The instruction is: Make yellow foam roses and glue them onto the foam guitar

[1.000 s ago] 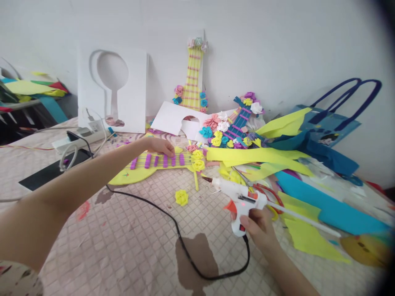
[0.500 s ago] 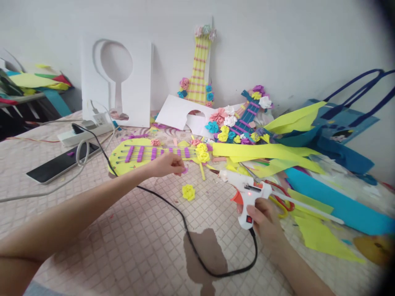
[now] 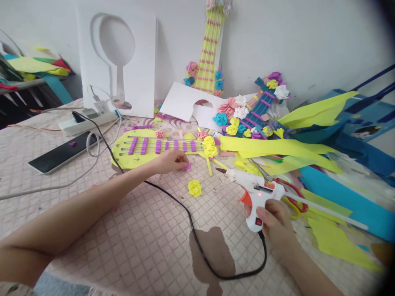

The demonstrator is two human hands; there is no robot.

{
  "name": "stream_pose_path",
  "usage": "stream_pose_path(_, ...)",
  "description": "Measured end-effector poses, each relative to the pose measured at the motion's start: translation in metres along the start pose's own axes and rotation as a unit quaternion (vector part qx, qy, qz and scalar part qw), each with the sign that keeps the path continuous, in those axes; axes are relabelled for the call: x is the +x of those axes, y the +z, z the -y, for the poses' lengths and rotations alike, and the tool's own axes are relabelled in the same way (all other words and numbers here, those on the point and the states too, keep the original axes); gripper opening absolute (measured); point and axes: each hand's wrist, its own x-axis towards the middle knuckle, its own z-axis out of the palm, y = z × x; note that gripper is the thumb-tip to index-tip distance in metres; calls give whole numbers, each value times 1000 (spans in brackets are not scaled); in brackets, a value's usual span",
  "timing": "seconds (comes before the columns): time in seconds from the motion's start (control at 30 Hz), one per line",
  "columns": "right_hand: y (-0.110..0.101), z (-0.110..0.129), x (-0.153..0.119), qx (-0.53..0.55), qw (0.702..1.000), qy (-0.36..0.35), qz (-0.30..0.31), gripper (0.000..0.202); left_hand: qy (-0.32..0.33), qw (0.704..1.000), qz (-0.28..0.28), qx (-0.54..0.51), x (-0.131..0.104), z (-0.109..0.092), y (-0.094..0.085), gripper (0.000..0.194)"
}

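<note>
My left hand (image 3: 171, 161) is closed at the lower edge of a yellow paper guitar (image 3: 145, 161) with purple bars and thin strings. A small purple scrap (image 3: 187, 166) shows at its fingertips; whether the fingers grip it is unclear. My right hand (image 3: 279, 222) is wrapped round the handle of a white glue gun (image 3: 257, 191), whose nozzle points left and whose small red light is lit. A yellow paper flower (image 3: 194, 188) lies between the hands. More yellow flowers (image 3: 210, 146) sit at the right end of the guitar.
A black cable (image 3: 191, 224) loops across the table. At the left are a phone (image 3: 58, 154) and a power strip (image 3: 89, 123). Scissors (image 3: 290, 189), yellow strips (image 3: 271, 146) and blue paper (image 3: 345, 201) lie at the right. White boards (image 3: 143, 65) lean on the wall.
The view has shifted, so most things appear farther right. Both hands keep nearly the same pose, the right one still round the glue gun.
</note>
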Motion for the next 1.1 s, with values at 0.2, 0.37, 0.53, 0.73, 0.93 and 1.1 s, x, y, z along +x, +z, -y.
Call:
stream_pose_path(0.2, -1, -5, 1, 1, 998, 22, 65, 28, -10, 996, 3, -86, 3, 12, 2, 13)
stream_pose_path(0.37, 4, -2, 4, -13, 995, 33, 88, 27, 0, 992, -7, -129, 3, 13, -3, 10)
stream_pose_path(0.53, 20, 7, 5, -47, 992, 38, 112, 27, 29, 987, -29, -155, 4, 8, -13, 5)
stream_pose_path(0.73, 36, 37, 17, -86, 989, 39, 116, 25, 21, 991, -1, -130, 4, 4, -16, 12)
stream_pose_path(0.93, 48, 57, 35, -44, 987, 64, 140, 29, 5, 980, 11, -201, 5, -1, -10, 14)
stream_pose_path(1.1, 56, 49, 41, -60, 989, 77, 114, 28, -10, 973, -11, -232, 8, 0, -3, 13)
